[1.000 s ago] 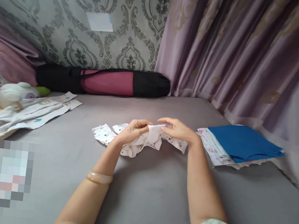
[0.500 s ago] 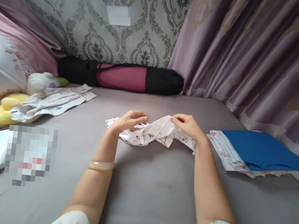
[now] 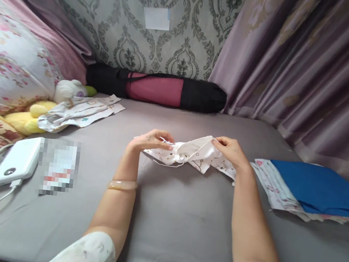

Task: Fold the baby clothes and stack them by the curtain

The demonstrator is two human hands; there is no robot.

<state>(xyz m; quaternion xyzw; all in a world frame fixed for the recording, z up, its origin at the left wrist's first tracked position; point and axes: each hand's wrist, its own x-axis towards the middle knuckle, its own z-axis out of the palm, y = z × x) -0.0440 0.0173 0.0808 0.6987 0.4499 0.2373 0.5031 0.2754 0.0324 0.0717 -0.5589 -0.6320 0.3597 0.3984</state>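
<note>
A small white garment (image 3: 199,150) printed with little stars and figures lies bunched on the grey bed sheet (image 3: 180,216) in front of me. My right hand (image 3: 227,149) pinches its raised upper edge between thumb and fingers. At the other end, my left hand (image 3: 156,140) has its fingers curled round the cloth, with the thumb resting low on it. A thin white strip hangs in a loop along the near side of the garment. Part of the left end is hidden behind my left hand.
Right of me sits a stack of folded printed clothes (image 3: 270,188) under a blue cloth (image 3: 328,188). To the left are a printed garment (image 3: 78,113), plush toys (image 3: 26,120), a white power bank (image 3: 16,159) and cables. A black-and-pink roll bag (image 3: 154,88) lies along the wall.
The view has swung slightly left, so the surroundings appear further right. The garment's near side has twisted, and a thin looped strip now shows. Both hands stay at the cloth.
</note>
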